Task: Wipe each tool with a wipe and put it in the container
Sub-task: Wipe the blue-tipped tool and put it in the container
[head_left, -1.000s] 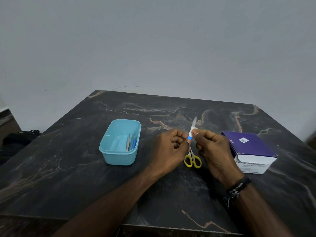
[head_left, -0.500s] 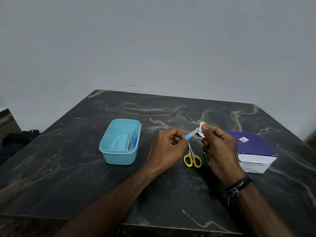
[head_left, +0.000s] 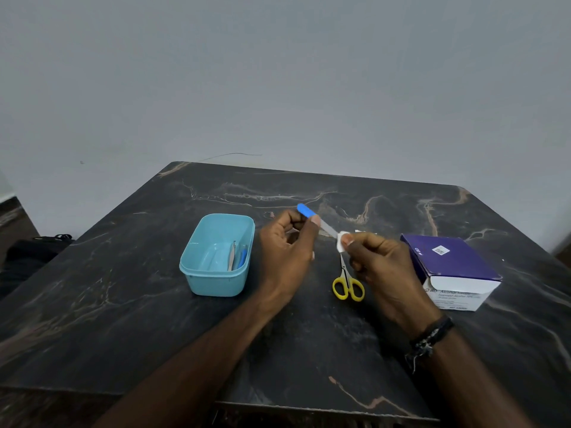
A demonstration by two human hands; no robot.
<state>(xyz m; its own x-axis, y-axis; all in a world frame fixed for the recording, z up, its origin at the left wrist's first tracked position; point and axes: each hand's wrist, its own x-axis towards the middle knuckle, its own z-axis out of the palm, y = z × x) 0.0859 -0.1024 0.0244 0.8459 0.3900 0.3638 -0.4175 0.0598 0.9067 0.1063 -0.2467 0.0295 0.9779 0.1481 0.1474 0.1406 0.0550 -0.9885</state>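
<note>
My left hand (head_left: 289, 245) grips a nail file (head_left: 315, 220) with a blue handle and a thin metal blade, held above the table and slanting down to the right. My right hand (head_left: 375, 261) pinches a small white wipe (head_left: 341, 241) around the blade's tip. Yellow-handled scissors (head_left: 347, 284) lie on the table below and between my hands. The light blue container (head_left: 216, 257) stands left of my left hand, with a metal tool and a blue-handled tool (head_left: 238, 257) inside.
A purple and white box of alcohol swabs (head_left: 451, 270) sits at the right, close to my right wrist. The dark marble table (head_left: 123, 304) ends in a front edge near me. A black bag (head_left: 34, 251) lies off the table's left side.
The file has turned from pointing up to slanting right, blue handle now up and left. My right hand slid the wipe along the blade out to its tip.
</note>
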